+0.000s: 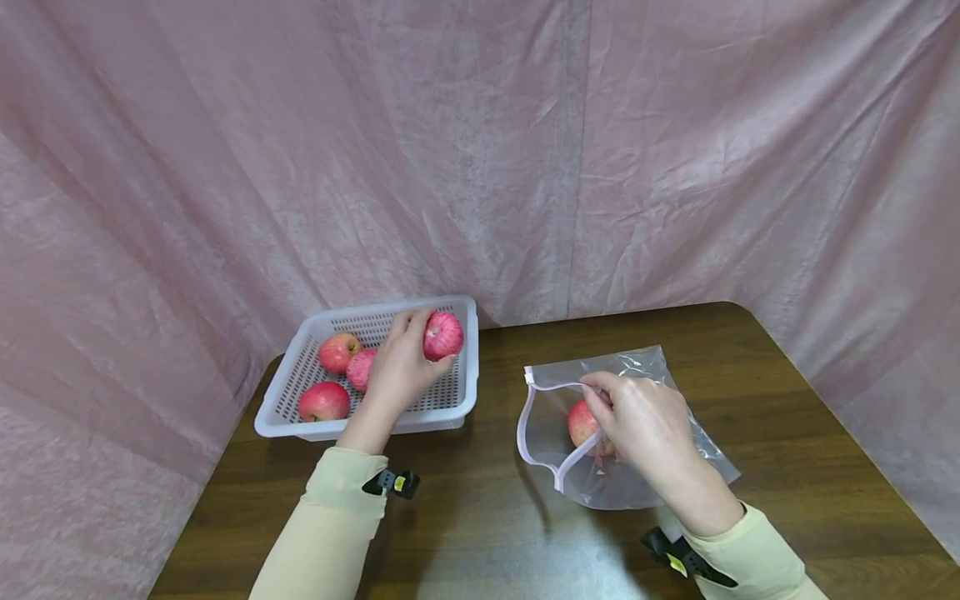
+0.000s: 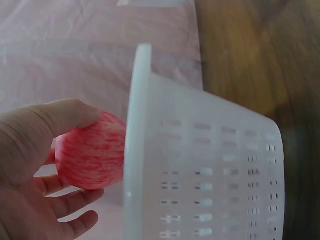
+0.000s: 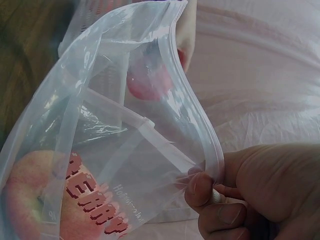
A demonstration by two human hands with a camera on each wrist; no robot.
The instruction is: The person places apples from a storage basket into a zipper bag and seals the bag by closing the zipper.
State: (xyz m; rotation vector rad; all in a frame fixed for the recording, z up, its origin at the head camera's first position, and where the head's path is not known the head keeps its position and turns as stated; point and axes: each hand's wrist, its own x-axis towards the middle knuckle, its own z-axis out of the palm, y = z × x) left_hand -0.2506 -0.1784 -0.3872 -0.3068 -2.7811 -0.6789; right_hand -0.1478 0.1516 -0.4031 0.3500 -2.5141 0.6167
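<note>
My left hand grips a red apple over the right side of a white plastic basket. In the left wrist view, thumb and fingers curl round that apple beside the basket's rim. Several more apples lie in the basket, one partly behind the hand. My right hand pinches the edge of a clear zip bag, whose mouth gapes toward the left. Inside the bag sits one apple. Red lettering on the bag shows in the right wrist view, with the bagged apple behind the film.
The brown wooden table carries the basket at the left and the bag at the right. A pink curtain hangs along the table's back edge, close behind the basket. Dark straps with small devices sit on both wrists.
</note>
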